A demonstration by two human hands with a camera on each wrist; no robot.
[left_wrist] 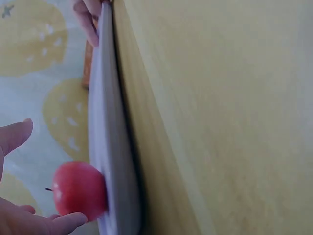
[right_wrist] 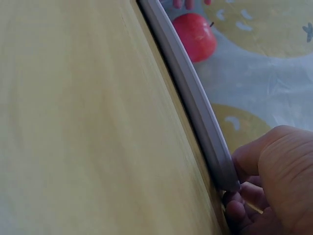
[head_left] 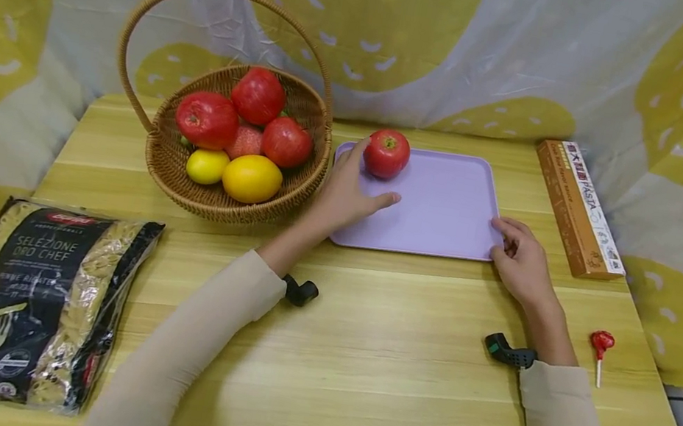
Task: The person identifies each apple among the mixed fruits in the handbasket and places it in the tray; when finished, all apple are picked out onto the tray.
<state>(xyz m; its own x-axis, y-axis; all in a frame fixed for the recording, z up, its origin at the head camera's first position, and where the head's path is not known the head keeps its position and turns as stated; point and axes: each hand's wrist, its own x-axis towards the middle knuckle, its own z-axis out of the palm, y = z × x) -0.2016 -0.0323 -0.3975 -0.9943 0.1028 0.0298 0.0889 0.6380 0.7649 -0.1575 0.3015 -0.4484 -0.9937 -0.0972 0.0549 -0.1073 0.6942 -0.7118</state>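
Note:
A red apple (head_left: 387,153) rests in the far left part of a lilac tray (head_left: 443,207) on the table. Beside it is my left hand (head_left: 344,195), its thumb spread away from the fingers. In the left wrist view a fingertip (left_wrist: 71,223) overlaps the apple's edge; whether it touches cannot be told. My right hand (head_left: 522,260) pinches the tray's right edge near its front corner. Seen from the right wrist, the thumb is above the rim (right_wrist: 215,147) and the curled fingers are below it.
Left of the tray stands a tall-handled wicker basket (head_left: 183,199) of red and yellow fruit. A bag of penne pasta (head_left: 33,298) lies at the near left. On the right are a pasta box (head_left: 580,206) and a red lollipop (head_left: 601,343). A patterned cloth (head_left: 509,46) hangs behind the table.

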